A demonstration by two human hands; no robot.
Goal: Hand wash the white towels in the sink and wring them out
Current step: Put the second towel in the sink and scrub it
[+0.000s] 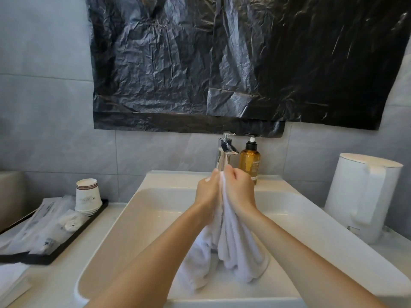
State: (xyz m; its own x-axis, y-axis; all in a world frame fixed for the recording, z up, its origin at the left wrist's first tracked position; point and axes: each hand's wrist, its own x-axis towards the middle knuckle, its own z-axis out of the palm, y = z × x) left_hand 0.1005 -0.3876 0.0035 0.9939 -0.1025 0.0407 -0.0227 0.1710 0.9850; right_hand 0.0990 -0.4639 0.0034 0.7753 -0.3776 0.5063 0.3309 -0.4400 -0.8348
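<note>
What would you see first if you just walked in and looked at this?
Probably the big crinkly black plastic sheet covering the wall above the faucet. Next, right in the middle, the left hand and right hand grip the top of a white towel, which hangs down into the white sink.

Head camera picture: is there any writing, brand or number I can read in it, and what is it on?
"SHAM": on the amber pump bottle label; the rest of the word does not show, and the smaller lines below are blurred.
Paper cups: a printed mark, too blurred to read.
Packets beside the cups: dark marks, too small to read.
</note>
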